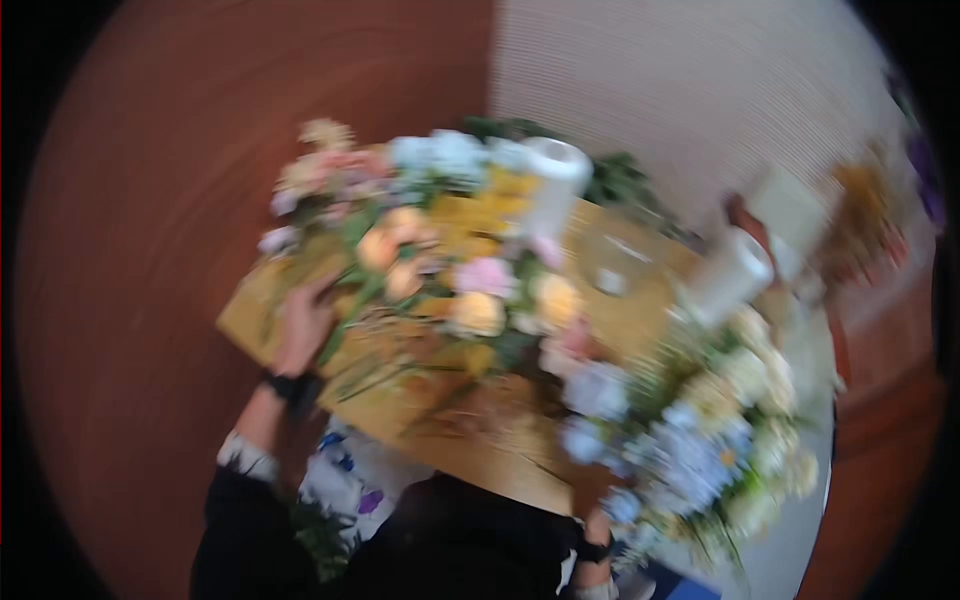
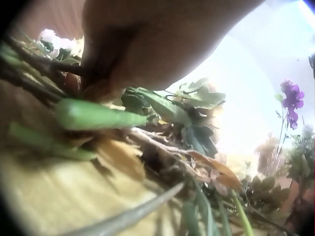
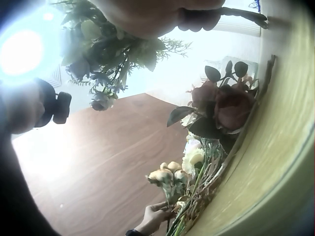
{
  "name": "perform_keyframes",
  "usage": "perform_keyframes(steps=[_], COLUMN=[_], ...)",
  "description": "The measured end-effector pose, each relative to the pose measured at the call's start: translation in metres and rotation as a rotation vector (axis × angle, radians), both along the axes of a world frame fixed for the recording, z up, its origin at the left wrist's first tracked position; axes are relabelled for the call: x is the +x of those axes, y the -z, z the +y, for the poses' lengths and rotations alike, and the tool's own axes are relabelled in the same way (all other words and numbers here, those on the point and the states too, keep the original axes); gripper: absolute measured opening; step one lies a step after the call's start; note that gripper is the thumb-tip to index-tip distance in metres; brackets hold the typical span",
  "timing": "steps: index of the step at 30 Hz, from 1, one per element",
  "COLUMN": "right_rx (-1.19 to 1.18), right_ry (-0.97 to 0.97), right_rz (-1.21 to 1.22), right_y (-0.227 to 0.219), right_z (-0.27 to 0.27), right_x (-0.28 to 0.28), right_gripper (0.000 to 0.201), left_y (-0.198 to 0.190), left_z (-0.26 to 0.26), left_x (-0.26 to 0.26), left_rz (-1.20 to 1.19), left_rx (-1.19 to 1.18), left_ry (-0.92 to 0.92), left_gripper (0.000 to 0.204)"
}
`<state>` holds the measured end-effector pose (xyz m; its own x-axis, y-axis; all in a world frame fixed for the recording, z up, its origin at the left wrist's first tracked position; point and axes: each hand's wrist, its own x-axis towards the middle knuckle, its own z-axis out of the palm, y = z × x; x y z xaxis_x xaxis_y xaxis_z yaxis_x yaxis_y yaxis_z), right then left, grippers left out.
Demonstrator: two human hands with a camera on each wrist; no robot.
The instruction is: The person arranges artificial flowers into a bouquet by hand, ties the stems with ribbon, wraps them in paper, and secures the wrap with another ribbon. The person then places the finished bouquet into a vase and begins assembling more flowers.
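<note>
At the left of the wooden tabletop point(image 1: 370, 405), my left hand point(image 1: 305, 320) is beside the green stems of orange flowers point(image 1: 405, 245). In the right wrist view that hand point(image 3: 151, 220) pinches the stem of a pale peach bunch point(image 3: 170, 177). The left wrist view shows the palm point(image 2: 147, 44) above a thick green stem point(image 2: 98, 115) and leaves. My right hand point(image 1: 597, 525) is low at the near table edge, blurred. Seen from its wrist, the hand point(image 3: 152, 14) has bent fingers beside a thin dark shape; whether it grips this cannot be told.
Blue and cream flowers point(image 1: 690, 460) bulge at the right. Two white cylinders point(image 1: 555, 185) and a clear container point(image 1: 620, 255) are on the far side. Mixed flowers point(image 1: 480, 300) cover the middle. Dark pink roses point(image 3: 234, 108) lie along the tabletop.
</note>
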<state>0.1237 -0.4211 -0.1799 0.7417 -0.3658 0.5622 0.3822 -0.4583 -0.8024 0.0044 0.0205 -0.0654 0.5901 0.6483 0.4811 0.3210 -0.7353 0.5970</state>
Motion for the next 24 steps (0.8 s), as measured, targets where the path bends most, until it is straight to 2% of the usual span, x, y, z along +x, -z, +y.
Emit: perform_keyframes(steps=[1, 2, 4, 6, 7, 9, 10, 12, 14, 18, 20, 21, 22, 24], right_rx=[0.026, 0.047, 0.079, 0.094, 0.101, 0.113, 0.116, 0.126, 0.135, 0.168, 0.186, 0.194, 0.2, 0.215], right_ry=[-0.097, -0.177, -0.286, -0.325, -0.332, -0.34, -0.337, -0.305, -0.293, -0.257, -0.229, -0.213, -0.198, -0.169], right_rz=[0.008, 0.015, 0.018, 0.022, 0.027, 0.04, 0.046, 0.056, 0.069, 0.1, 0.116, 0.123, 0.129, 0.14], right_y=[-0.018, -0.03, -0.029, -0.041, -0.042, -0.047, -0.048, -0.04, -0.041, -0.047, -0.046, -0.046, -0.045, -0.043], right_z=[0.025, 0.038, 0.028, 0.044, 0.043, 0.052, 0.055, 0.038, 0.04, 0.05, 0.048, 0.047, 0.045, 0.045], right_x=[0.012, 0.021, 0.021, 0.027, 0.031, 0.029, 0.027, 0.036, 0.034, 0.034, 0.037, 0.037, 0.037, 0.037], right_gripper=[0.039, 0.039, 0.039, 0.039, 0.039, 0.039, 0.038, 0.038, 0.038, 0.038, 0.038, 0.038, 0.038, 0.038], left_y=[-0.01, 0.005, -0.013, -0.03, -0.028, -0.012, -0.003, 0.008, -0.004, 0.023, 0.039, 0.039, 0.037, 0.028], left_z=[0.0, 0.02, 0.019, 0.017, 0.022, 0.038, 0.055, 0.094, 0.108, 0.136, 0.143, 0.138, 0.137, 0.133], left_x=[0.001, 0.003, 0.004, 0.006, 0.005, 0.004, -0.002, -0.017, -0.035, -0.048, -0.049, -0.045, -0.041, -0.039], left_rz=[0.021, -0.21, -0.158, 0.011, 0.008, 0.249, 0.246, -0.095, 0.082, 0.264, 0.171, 0.067, 0.066, -0.124], left_rx=[-0.036, 0.188, 0.139, 0.024, 0.023, -0.016, -0.021, 0.05, -0.027, -0.175, -0.287, -0.316, -0.318, -0.097], left_ry=[-0.109, -0.046, -0.131, -0.192, -0.211, 0.15, 0.142, -0.141, -0.461, -0.528, -0.311, -0.336, -0.333, -0.505], left_gripper=[0.041, 0.044, 0.045, 0.045, 0.045, 0.043, 0.043, 0.031, 0.021, 0.015, 0.015, 0.017, 0.017, 0.015])
